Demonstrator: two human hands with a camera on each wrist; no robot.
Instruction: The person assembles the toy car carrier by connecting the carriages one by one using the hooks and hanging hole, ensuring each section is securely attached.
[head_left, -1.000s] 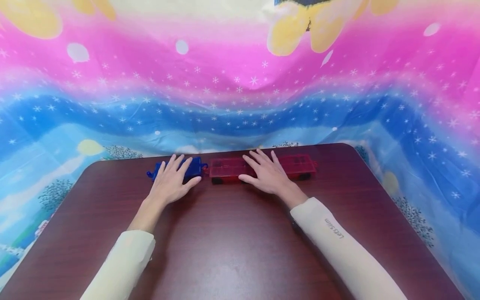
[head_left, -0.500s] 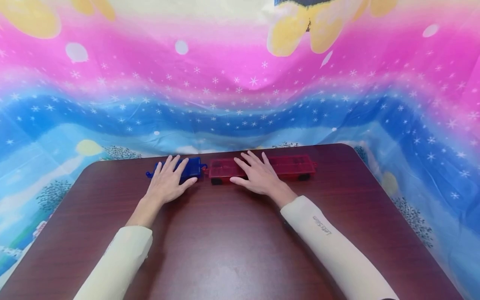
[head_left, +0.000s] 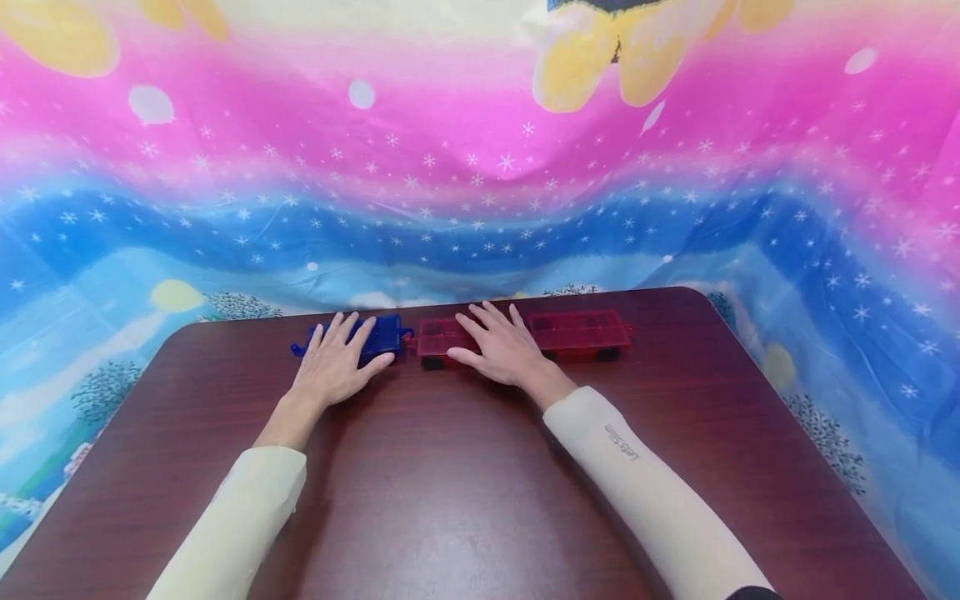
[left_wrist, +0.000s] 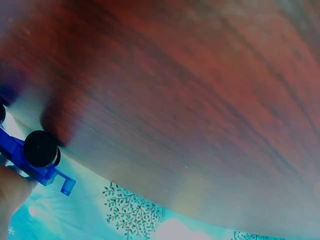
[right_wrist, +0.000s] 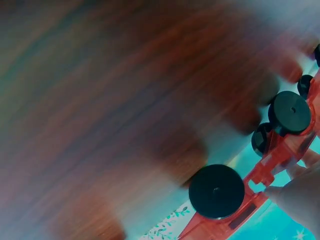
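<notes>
Near the table's far edge stands a blue see-through wheeled toy car base [head_left: 386,333], with a hook at each end. My left hand [head_left: 333,367] rests over it with fingers spread and fairly straight. In the left wrist view its black wheel [left_wrist: 41,149] and end hook [left_wrist: 66,185] show. A red see-through wheeled toy base [head_left: 577,332] lies in line to the right, its left end meeting the blue hook. My right hand [head_left: 501,346] lies across its middle, fingers spread, so I cannot tell whether it is one piece or two. Black wheels [right_wrist: 216,192] show beneath it.
The toys stand on a dark reddish-brown wooden table [head_left: 450,483] with rounded corners. A patterned pink and blue cloth [head_left: 480,183] hangs behind the table and along both sides, close to its edges.
My right hand has slid left along the red base, baring more of its right part. My left hand has shifted very slightly left. The toys stay practically in place.
</notes>
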